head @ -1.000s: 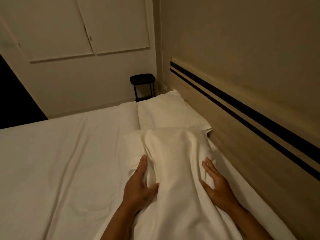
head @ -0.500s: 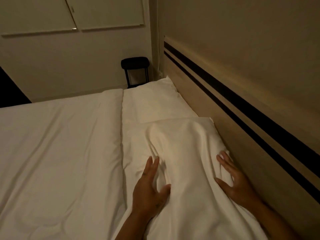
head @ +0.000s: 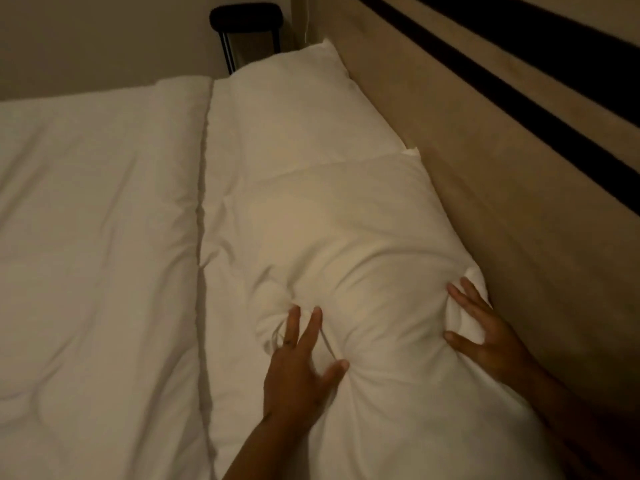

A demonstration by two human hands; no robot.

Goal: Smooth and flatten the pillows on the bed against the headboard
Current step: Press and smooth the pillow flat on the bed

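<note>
Head view. Dim light falls on our bed [head: 97, 237], its white duvet lying left of two pillows set along the wooden headboard [head: 485, 140] at right. We press the near pillow [head: 346, 244], which touches the headboard: our left hand [head: 298, 372] lies flat with fingers spread, and our right hand [head: 485, 337], likewise spread, bunches fabric at its right edge. Beyond it lies the far pillow [head: 287, 109], and past that stands a black stool [head: 246, 19].

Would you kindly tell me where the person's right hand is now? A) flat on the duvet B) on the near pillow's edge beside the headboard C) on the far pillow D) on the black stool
B: the right hand presses the near pillow beside the headboard.
</note>
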